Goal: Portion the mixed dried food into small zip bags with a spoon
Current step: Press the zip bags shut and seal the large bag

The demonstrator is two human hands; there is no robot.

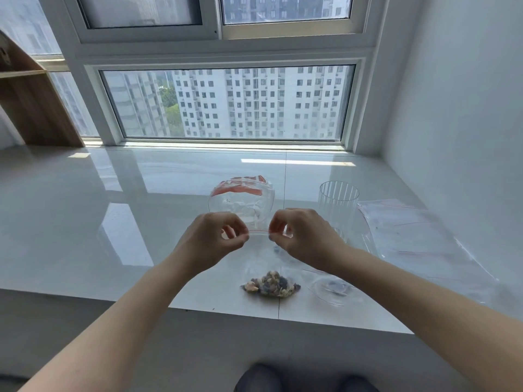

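Fingertips of the left hand (pixel 210 239) and right hand (pixel 300 236) pinch opposite ends of the red-lined zip strip on the small zip bag (pixel 270 278), hanging near the sill edge with dried food (pixel 270 284) settled low; sealing well probably means pressing steadily along the strip while keeping the bag upright.

We see the left hand (pixel 212 239) and the right hand (pixel 300 236) each pinching one end of the red zip strip of a small zip bag (pixel 268 267), held above the glossy white sill (pixel 113 222). Mixed dried food (pixel 271 284) sits in the bag's bottom. Behind the hands stand a clear jar (pixel 241 204) with something red inside and a ribbed glass (pixel 337 206); empty zip bags (pixel 418 239) lie to the right
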